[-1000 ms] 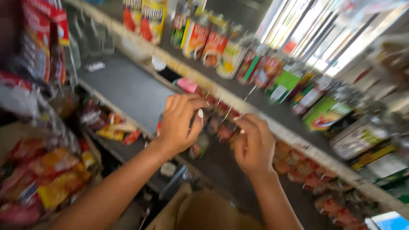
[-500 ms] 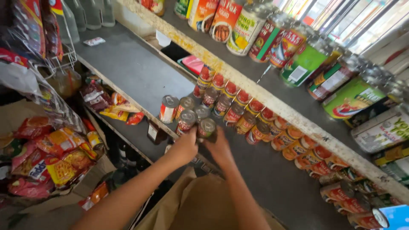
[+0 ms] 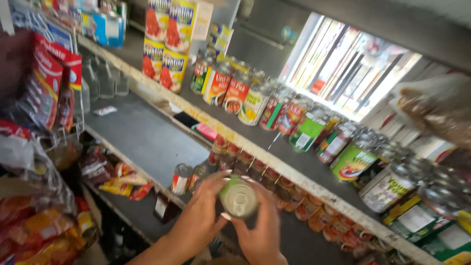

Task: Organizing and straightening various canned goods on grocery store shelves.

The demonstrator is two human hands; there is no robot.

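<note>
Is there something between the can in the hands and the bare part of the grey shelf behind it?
Yes. Both hands, left hand and right hand, hold the tin can; two upright cans stand just beyond it, before the bare grey shelf.

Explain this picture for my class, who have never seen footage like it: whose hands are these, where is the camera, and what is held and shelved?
The camera sits on a person's head and looks down, so both bare hands belong to the wearer. The left hand and the right hand together hold a small tin can, its silver pull-tab lid facing the camera. In front is a grey shelf with a row of small red-labelled cans and one can standing apart. The shelf above carries larger cans and yellow boxes. Snack packets hang at the left.
</note>
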